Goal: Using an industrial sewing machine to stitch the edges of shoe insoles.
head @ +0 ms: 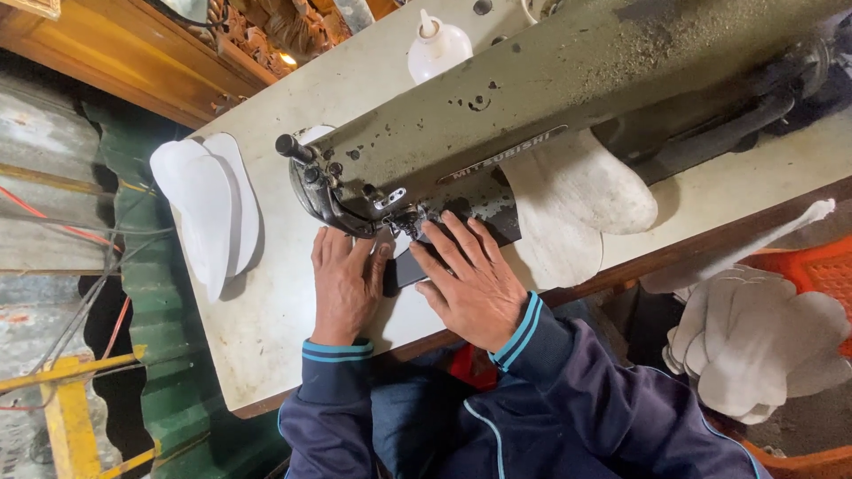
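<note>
Left hand lying flat, fingers together, pressing dark piece on white table. Right hand spreading fingers wide over same piece, just beside needle of grey sewing machine. White cut pieces stacked well left.

Even soft daylight, sharp focus, wide-angle edges

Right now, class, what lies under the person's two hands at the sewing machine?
A dark flat piece lies under both hands, left hand and right hand, by the sewing machine. The hands cover most of it, so its full shape is hidden.
</note>
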